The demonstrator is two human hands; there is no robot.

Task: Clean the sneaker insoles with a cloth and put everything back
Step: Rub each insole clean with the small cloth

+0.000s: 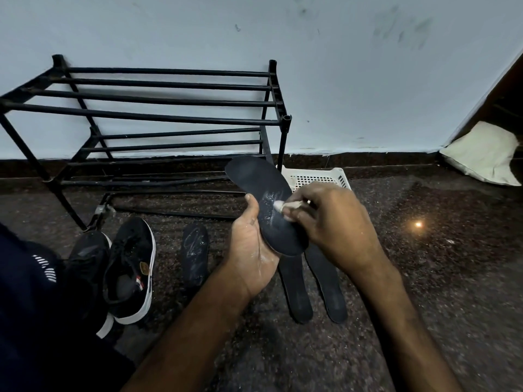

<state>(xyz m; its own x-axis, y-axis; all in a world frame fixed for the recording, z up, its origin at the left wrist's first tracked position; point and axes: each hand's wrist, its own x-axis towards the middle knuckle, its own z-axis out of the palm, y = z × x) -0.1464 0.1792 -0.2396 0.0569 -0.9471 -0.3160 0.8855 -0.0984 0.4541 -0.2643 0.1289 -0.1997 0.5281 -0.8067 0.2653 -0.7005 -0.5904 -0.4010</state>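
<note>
Head view: dark insole [259, 188] streaked white where small cloth [278, 205] presses.

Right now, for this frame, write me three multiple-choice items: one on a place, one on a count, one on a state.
1. The white basket is: A on the rack; B on the floor beside the rack; C in a lap.
2. Insoles lying on the floor: A one; B five; C three.
3. The left hand: A holds an insole; B is empty; C rests flat on the floor.
B: it stands beside the rack's post. C: three lie there. A: thumb and palm grip an insole.
</note>
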